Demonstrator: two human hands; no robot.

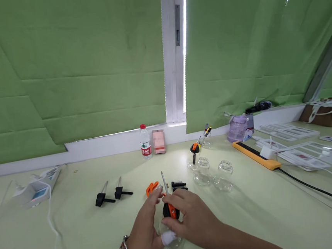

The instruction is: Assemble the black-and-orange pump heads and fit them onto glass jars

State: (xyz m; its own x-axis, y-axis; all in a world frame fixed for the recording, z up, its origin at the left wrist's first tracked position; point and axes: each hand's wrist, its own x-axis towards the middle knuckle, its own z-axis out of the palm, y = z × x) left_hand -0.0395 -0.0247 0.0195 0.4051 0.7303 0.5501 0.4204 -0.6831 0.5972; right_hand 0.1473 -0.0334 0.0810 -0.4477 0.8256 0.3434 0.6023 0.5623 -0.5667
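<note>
Head view puts us above a glass jar [174, 247] at the near middle of the desk [91, 232], with an orange-and-black fitting [172, 210] at its mouth, metal rod pointing up and away. Our left hand [147, 230] cups the jar's left side, its white-wrapped thumb against the glass; our right hand [195, 217] grips the fitting from the right. We judge this piece well along, orange part joined to black body, though we cannot tell whether it is fastened to the jar. Just beyond lie loose orange pieces [151, 188] and black ribbed pieces [178, 184]. Left of those, two black fittings [101, 199] show no orange, so we count them unfinished. Right, two open glass jars [202, 172] stand untopped; farther back, another jar [191, 165] seems to bear a similar fitting [195, 148].
</note>
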